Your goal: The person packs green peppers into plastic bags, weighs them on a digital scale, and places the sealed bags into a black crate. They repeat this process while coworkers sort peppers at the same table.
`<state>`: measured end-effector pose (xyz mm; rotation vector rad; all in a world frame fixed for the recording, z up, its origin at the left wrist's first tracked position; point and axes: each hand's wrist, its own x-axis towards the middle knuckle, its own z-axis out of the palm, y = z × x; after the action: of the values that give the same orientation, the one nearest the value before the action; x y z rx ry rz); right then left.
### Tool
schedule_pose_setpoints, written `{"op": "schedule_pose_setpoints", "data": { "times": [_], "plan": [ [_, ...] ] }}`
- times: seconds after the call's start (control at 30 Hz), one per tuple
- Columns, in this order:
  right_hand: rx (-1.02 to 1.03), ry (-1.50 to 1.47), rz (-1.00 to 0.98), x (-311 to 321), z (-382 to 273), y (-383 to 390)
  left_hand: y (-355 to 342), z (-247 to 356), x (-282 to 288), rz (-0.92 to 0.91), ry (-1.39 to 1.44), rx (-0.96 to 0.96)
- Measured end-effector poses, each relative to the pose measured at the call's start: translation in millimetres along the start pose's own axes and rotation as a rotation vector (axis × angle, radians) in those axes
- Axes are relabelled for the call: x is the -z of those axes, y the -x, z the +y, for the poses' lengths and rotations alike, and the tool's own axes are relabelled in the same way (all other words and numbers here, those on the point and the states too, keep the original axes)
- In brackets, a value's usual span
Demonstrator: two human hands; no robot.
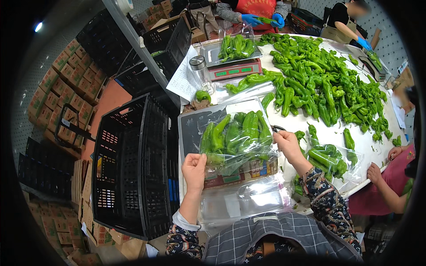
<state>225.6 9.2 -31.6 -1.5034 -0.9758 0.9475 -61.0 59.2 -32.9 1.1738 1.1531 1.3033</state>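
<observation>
A clear plastic bag filled with long green peppers point(239, 135) lies on the dark platform of a weighing scale point(188, 131). My left hand point(194, 170) is closed, pinching the bag's near left corner between thumb and fingers. At the bag's right edge my right hand point(290, 147) is closed too, with its fingertips on the plastic. The bag's open end faces me, and the peppers sit toward its far side. Flat, empty clear bags point(242, 204) are stacked in front of the scale, close to my checked apron point(284, 235).
A large heap of green peppers point(328, 84) covers the table's far right. Another bagged portion point(330, 159) lies right of my right hand. Beyond stand a second scale point(235, 69), a glass jar point(200, 73) and paper. A black crate point(120, 168) is at left. Co-workers surround the table.
</observation>
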Motion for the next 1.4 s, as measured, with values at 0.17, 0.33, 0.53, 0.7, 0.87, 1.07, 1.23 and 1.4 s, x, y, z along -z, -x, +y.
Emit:
{"op": "schedule_pose_setpoints", "data": {
  "times": [0.17,0.33,0.53,0.7,0.87,1.07,1.23,1.4],
  "plan": [
    [0.176,0.344,0.125,-2,-8,10,1,25,8,-0.044,-0.701,-0.979],
    [0.739,0.501,0.113,14,-11,20,8,37,29,-0.549,-0.893,-1.015],
    [0.909,0.908,-0.285,30,-34,50,9,27,33,-0.537,-1.046,-0.960],
    [0.821,0.873,-0.242,20,-13,39,-8,11,22,-0.420,-0.930,-1.038],
    [1.101,0.954,0.053,27,-10,37,-10,20,22,-0.454,-0.894,-0.977],
    [1.159,1.036,0.146,23,-37,26,-24,29,14,-0.405,-0.710,-0.915],
    [1.033,0.650,0.152,16,-91,1,-41,55,-9,-0.235,-0.361,-0.651],
    [0.466,-0.080,-0.032,-15,-84,-35,-74,46,-18,-0.097,-0.129,-0.427]
  ]
}}
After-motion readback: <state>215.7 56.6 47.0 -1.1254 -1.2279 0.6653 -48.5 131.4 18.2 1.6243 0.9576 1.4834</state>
